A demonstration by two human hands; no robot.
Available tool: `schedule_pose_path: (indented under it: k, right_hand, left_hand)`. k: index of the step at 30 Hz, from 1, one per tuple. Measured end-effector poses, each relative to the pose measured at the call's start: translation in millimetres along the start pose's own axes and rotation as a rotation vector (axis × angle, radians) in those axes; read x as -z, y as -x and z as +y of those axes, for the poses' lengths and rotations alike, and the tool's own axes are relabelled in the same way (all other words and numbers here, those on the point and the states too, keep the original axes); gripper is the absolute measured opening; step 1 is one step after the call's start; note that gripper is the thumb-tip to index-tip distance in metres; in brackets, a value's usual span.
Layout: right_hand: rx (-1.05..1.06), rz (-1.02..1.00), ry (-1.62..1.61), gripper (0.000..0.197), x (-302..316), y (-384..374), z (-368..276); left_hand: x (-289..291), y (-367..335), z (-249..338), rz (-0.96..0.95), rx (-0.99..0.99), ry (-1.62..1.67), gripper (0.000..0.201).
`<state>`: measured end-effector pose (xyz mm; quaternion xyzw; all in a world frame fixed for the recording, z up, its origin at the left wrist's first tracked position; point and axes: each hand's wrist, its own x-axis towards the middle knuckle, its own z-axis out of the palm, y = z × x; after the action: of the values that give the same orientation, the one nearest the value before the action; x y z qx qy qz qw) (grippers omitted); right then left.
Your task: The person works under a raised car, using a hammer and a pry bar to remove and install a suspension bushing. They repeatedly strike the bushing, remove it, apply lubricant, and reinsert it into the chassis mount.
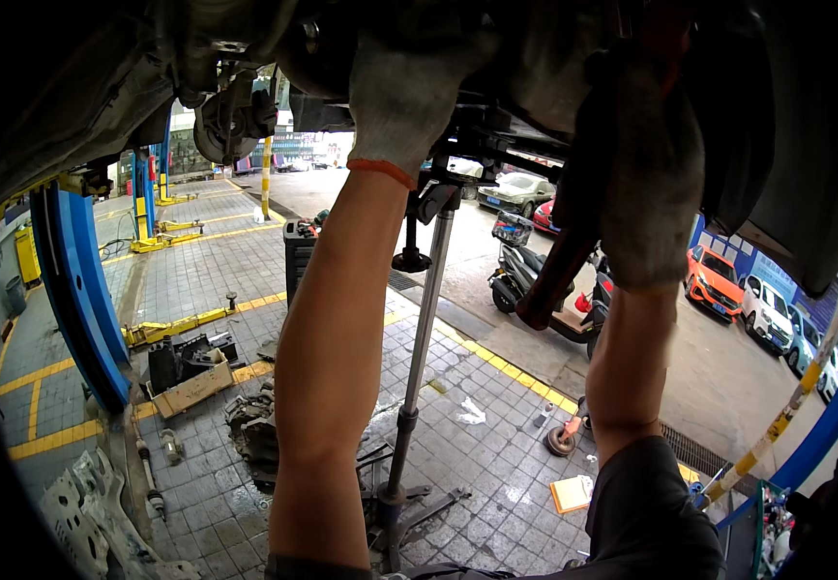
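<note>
Both my arms reach straight up to the underside of a raised car (80,87). My left hand (409,92), in a grey work glove with an orange cuff, presses against dark parts under the car; what its fingers grip is hidden. My right hand (646,184), also gloved, is closed around the upper part of a tool with a dark red handle (549,280) that hangs down and to the left. A tall metal support stand (419,338) rises between my arms from a base on the tiled floor up to the car.
A blue lift post (80,290) stands at left with yellow lift arms (177,324) on the floor. Car parts and a cardboard box (191,387) lie near it. A scooter (525,275) and parked cars (714,280) are outside at right. A drain grate (694,449) runs along the yellow line.
</note>
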<state>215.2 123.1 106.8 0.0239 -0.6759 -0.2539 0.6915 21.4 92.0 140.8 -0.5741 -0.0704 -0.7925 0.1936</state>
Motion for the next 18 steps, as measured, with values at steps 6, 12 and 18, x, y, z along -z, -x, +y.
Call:
schedule_pose_path:
  k: [6, 12, 18]
  right_hand:
    - [0.203, -0.347, 0.391, 0.024, 6.1, -31.4, -13.3]
    - [0.118, -0.144, 0.21, 0.027, 15.7, -16.0, -23.3]
    - [-0.537, -0.404, -0.148, 0.037, 3.5, -45.4, -49.4]
  left_hand:
    - [13.2, -2.7, -5.6, -0.098, -0.282, -0.625, 0.04]
    - [9.8, -3.7, 1.1, -0.132, -0.125, -0.317, 0.047]
    - [11.9, -8.4, 2.4, -0.157, -0.385, -0.625, 0.054]
